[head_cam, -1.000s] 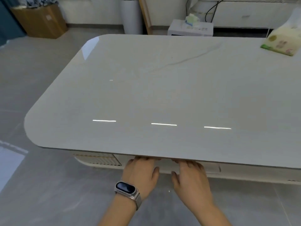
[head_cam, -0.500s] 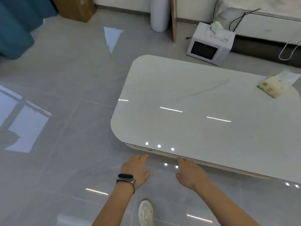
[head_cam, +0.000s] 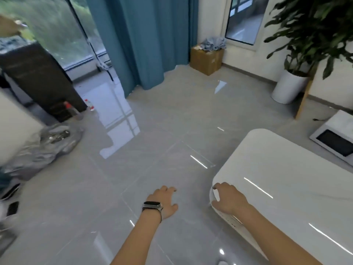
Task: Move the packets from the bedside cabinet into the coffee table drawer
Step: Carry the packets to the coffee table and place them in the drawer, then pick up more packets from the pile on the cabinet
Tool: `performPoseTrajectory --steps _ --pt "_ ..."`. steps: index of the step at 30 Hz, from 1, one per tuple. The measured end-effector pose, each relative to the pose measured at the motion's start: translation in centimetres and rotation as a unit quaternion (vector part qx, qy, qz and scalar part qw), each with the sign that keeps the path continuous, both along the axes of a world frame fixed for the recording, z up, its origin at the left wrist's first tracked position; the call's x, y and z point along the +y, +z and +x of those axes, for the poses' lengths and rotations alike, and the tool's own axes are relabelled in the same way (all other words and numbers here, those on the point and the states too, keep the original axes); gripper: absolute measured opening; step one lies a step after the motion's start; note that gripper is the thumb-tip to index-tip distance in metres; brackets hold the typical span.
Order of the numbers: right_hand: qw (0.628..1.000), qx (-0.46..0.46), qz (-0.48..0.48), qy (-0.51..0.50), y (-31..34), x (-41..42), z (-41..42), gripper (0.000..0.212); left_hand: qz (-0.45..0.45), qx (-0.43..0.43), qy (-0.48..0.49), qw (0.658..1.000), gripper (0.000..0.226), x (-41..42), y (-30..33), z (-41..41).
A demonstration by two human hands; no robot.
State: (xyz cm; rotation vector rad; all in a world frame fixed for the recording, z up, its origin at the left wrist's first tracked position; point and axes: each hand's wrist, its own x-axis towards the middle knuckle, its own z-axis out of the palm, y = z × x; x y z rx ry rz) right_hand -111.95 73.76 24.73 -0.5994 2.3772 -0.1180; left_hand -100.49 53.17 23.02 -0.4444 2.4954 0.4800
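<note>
Head view: left hand (head_cam: 165,202) and right hand (head_cam: 228,200) hung empty, fingers loosely apart, beside the coffee table (head_cam: 286,178) corner.

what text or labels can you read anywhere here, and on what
None can be read.
Bottle by the dark cabinet: red label, too small and blurred.
Cardboard box: a faint mark on its side, unreadable.
Watch on the left hand: dark screen, no digits show.
Microwave: no lettering can be made out.
</note>
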Motion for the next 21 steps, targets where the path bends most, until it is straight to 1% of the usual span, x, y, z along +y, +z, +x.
performPoseTrajectory --steps 4,7,10,13,17,21 --pt "0.996 0.0 -0.016 0.084 1.0 -7.9 -1.5 0.06 -0.013 -0.006 0.099 0.995 0.06 -7.5 1.3 2.6" --pt "0.988 0.022 -0.023 0.15 1.7 -14.3 -3.0 0.059 -0.028 -0.007 0.161 0.987 0.06 -12.6 2.3 4.1" --pt "0.977 0.033 -0.032 0.209 3.1 -21.1 -4.5 0.06 -0.034 -0.005 0.235 0.971 0.058 -17.1 3.5 5.6" --pt "0.957 0.038 -0.04 0.284 4.4 -28.8 -4.6 0.061 -0.034 -0.002 0.313 0.949 0.057 -20.7 4.8 8.3" --pt "0.91 0.038 -0.04 0.411 5.8 -39.8 0.0 0.06 -0.035 0.003 0.433 0.901 0.056 -24.4 6.5 15.3" --pt "0.842 0.039 -0.055 0.536 6.2 -50.0 10.4 0.059 -0.054 -0.002 0.554 0.831 0.054 -26.7 7.4 26.2"
